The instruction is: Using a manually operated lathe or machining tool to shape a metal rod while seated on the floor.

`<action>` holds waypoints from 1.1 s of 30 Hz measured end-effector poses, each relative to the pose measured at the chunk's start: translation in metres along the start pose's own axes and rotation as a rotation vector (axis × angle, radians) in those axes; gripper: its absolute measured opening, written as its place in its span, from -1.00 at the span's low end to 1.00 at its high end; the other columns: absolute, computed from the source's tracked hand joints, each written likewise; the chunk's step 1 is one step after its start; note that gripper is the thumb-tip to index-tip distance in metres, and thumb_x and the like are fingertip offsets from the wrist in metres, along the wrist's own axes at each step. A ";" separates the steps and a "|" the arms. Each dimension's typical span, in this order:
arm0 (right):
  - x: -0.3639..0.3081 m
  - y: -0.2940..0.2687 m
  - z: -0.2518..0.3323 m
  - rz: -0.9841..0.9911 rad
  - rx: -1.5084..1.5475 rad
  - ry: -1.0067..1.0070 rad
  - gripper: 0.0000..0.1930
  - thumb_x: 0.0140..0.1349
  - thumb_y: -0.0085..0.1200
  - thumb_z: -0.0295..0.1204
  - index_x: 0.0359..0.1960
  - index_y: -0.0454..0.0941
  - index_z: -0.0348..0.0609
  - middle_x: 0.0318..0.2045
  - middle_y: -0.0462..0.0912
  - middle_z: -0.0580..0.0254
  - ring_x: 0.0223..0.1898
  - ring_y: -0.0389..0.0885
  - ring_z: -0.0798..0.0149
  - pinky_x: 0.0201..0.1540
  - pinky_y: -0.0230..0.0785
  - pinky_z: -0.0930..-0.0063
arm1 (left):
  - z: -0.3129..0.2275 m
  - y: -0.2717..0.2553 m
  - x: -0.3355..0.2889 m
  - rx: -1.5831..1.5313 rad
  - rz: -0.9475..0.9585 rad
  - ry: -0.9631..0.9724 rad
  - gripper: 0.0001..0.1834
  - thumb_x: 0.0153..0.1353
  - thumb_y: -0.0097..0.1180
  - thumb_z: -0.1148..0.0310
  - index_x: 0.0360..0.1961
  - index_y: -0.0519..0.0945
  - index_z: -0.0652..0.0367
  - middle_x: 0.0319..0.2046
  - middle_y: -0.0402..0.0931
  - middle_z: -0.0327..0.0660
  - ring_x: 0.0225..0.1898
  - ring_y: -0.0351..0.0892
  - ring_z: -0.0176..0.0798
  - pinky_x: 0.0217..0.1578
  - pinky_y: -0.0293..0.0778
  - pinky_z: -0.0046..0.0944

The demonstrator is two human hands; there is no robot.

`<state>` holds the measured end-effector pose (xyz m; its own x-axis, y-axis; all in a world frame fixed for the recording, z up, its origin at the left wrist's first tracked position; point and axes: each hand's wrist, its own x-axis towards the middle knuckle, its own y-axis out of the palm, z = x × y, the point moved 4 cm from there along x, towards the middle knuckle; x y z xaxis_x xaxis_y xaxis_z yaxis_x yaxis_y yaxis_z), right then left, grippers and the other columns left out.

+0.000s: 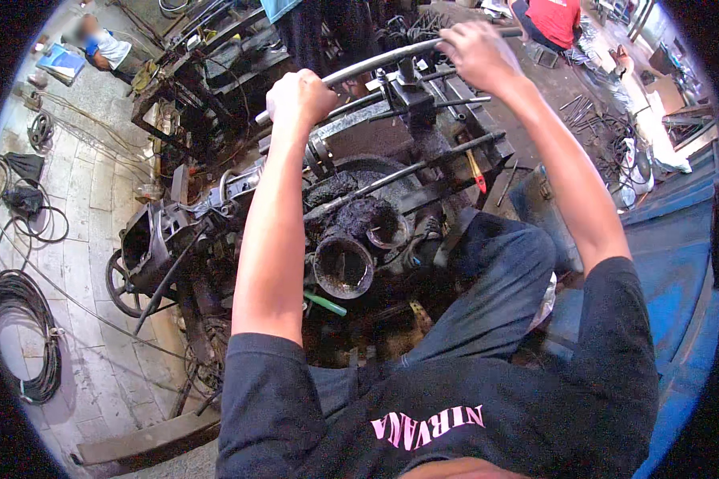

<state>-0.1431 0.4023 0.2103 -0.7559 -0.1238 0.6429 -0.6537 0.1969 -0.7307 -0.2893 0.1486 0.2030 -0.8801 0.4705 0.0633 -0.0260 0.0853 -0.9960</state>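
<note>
A long metal rod (387,58) runs across the far side of a dark, greasy machine (367,144), rising slightly to the right. My left hand (299,99) is closed in a fist around its left part. Farther right, my right hand (481,57) has its fingers curled over the same rod. Below the rod, more bars cross the machine. Nearer to me are two round metal cups, a front cup (343,267) and a rear cup (388,227), with black grease (347,211) beside them. A brush (476,171) with a yellow and red handle hangs at the machine's right side.
A handwheel (125,283) juts out at the machine's left. Coiled black hose (28,335) and cables lie on the left floor. People are at the far left (116,52), top middle (319,32) and top right (553,22). Blue sheeting (655,255) borders the right.
</note>
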 end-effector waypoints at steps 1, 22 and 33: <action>0.001 0.002 0.001 0.048 -0.027 0.034 -0.76 0.32 0.06 -0.24 -0.17 0.61 -0.14 -0.22 0.67 0.06 -0.08 0.63 -0.02 0.05 0.44 0.06 | -0.004 -0.001 -0.003 -0.018 -0.076 0.042 -0.52 0.04 0.23 0.05 -0.16 0.71 0.22 -0.17 0.70 0.06 -0.08 0.71 0.06 -0.03 0.59 -0.05; 0.027 -0.058 -0.014 0.384 0.175 0.065 -0.69 0.36 0.07 -0.30 0.06 0.55 -0.17 -0.09 0.68 -0.04 -0.03 0.63 -0.02 0.06 0.45 0.18 | 0.111 -0.085 -0.085 -1.583 -0.838 0.027 -0.72 0.27 -0.15 0.67 -0.03 0.48 0.30 -0.08 0.58 -0.09 -0.14 0.61 -0.26 -0.20 0.53 -0.32; -0.012 -0.054 0.048 0.714 0.117 0.293 -0.54 0.46 -0.13 -0.12 -0.25 0.63 -0.31 -0.32 0.68 -0.27 -0.20 0.69 -0.24 -0.06 0.52 -0.10 | 0.045 -0.009 -0.107 -1.232 -0.432 0.083 -0.81 0.27 -0.07 0.59 -0.29 0.62 0.30 -0.42 0.67 -0.15 -0.42 0.62 -0.41 -0.43 0.51 -0.36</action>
<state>-0.1007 0.3467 0.2310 -0.9653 0.2594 0.0301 -0.0242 0.0260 -0.9994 -0.2160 0.0575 0.2018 -0.8773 0.2518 0.4087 0.1899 0.9640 -0.1862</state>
